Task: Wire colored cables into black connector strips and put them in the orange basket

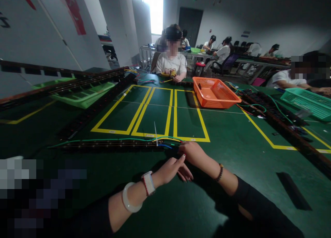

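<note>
Head cam: R hand (pixel 193 152), ctr of frame, curls at the ends of the wires (pixel 167 138); can't tell if it's gripping them. L hand (pixel 172 169) is just below, fingers bent, grip also unclear. Wires run along dark strip (pixel 111 146), ctr-left.

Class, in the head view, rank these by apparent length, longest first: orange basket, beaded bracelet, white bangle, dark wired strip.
1. Dark wired strip
2. Orange basket
3. White bangle
4. Beaded bracelet
</note>
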Demonstrator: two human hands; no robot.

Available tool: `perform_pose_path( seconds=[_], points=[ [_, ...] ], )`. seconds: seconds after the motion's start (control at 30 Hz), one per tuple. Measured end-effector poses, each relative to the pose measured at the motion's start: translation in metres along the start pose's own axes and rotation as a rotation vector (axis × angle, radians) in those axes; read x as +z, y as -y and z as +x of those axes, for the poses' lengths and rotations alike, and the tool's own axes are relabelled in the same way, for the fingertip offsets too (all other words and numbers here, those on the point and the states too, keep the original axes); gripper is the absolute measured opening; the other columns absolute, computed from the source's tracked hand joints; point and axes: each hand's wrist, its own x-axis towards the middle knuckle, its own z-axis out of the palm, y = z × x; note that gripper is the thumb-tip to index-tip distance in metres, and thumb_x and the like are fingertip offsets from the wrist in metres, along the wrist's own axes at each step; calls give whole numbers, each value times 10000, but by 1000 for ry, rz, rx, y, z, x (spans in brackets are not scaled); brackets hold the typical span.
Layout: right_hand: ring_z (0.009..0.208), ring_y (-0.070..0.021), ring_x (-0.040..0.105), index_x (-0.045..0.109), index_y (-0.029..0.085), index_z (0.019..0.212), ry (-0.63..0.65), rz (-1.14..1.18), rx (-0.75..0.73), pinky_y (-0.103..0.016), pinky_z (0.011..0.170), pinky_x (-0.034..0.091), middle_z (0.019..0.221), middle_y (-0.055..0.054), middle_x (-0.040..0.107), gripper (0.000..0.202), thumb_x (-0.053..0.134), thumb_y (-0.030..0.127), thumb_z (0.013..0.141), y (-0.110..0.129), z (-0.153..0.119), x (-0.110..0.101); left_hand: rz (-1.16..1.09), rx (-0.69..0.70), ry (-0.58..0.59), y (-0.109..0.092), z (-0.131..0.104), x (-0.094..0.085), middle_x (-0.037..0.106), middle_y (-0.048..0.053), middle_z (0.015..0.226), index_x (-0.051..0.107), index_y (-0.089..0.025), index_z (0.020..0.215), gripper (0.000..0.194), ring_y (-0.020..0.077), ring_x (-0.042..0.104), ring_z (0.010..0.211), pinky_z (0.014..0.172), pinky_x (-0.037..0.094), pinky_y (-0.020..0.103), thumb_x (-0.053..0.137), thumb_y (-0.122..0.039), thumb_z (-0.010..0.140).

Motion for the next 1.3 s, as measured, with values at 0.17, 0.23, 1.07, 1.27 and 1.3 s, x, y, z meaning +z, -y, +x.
perform_pose_path(
  seconds=[0.17, 0.23, 1.07, 1.27, 1.3],
  points=[
    [721, -140, 545, 678, 162, 814, -211, 104, 23, -250, 631, 360, 802, -56, 616, 324, 522, 428, 914, -13, -4, -10, 118, -1, 54, -4, -6, 4, 697, 179, 809, 742, -79, 764, 685, 216, 666, 730, 710, 500, 299, 282, -560, 929],
    [699, -126, 529, 672, 155, 799, -324, 208, 79, -244, 630, 361, 773, -53, 600, 408, 448, 462, 946, -23, -7, -24, 167, 6, 68, -4, -8, 5, 698, 179, 816, 738, -66, 775, 671, 225, 664, 734, 730, 499, 316, 286, -535, 934],
    [840, -168, 570, 554, 155, 1041, -380, 221, -153, -295, 722, 468, 1060, -87, 573, 381, 674, 414, 789, 19, 61, 15, 291, 102, 150, 16, 5, -3, 683, 210, 779, 684, -54, 685, 635, 198, 652, 666, 668, 505, 291, 391, -585, 875],
    [1024, -193, 596, 529, 175, 1169, -736, 6, -227, -302, 821, 495, 1219, -98, 573, 348, 585, 345, 871, -12, 31, -29, 274, 115, 161, 15, 3, -4, 679, 161, 755, 673, -62, 697, 646, 153, 617, 629, 627, 477, 263, 409, -629, 859],
    [1022, -194, 601, 535, 177, 1172, -775, -56, -211, -302, 820, 497, 1213, -94, 583, 350, 586, 347, 871, -21, 23, -38, 265, 111, 158, 14, 2, -4, 678, 157, 754, 671, -58, 700, 647, 146, 615, 630, 625, 472, 256, 407, -626, 864]
  ],
)
